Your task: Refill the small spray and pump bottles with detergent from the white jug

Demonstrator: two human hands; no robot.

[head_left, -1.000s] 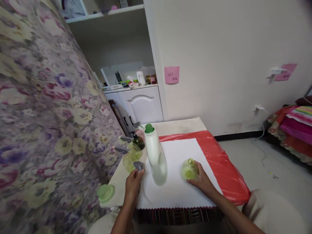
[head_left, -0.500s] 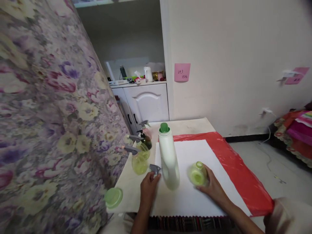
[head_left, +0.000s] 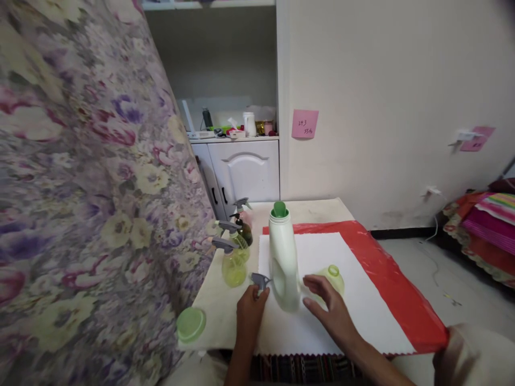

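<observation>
My left hand [head_left: 251, 311] pinches a grey trigger spray head [head_left: 260, 280] just left of a tall pale-green jug [head_left: 284, 257]. The jug stands upright, with its green inner spout [head_left: 279, 209] uncovered. On the jug's other side, my right hand [head_left: 328, 305] is open, fingers apart and curved toward it. Partly hidden behind that hand stands a round yellow-green bottle [head_left: 337, 280] with an open neck. A green lid [head_left: 191, 324] lies at the table's near left corner.
Two yellow-green spray bottles [head_left: 233, 268], a dark pump bottle [head_left: 243, 231] and a pink spray bottle [head_left: 246, 214] line the table's left edge. A white sheet [head_left: 322, 327] lies over red plastic [head_left: 386, 279]. A floral curtain [head_left: 120, 214] hangs close on the left.
My right hand has let go of the round yellow-green bottle and moved left toward the jug. The bottle now stands on the sheet. My left hand still holds the spray head.
</observation>
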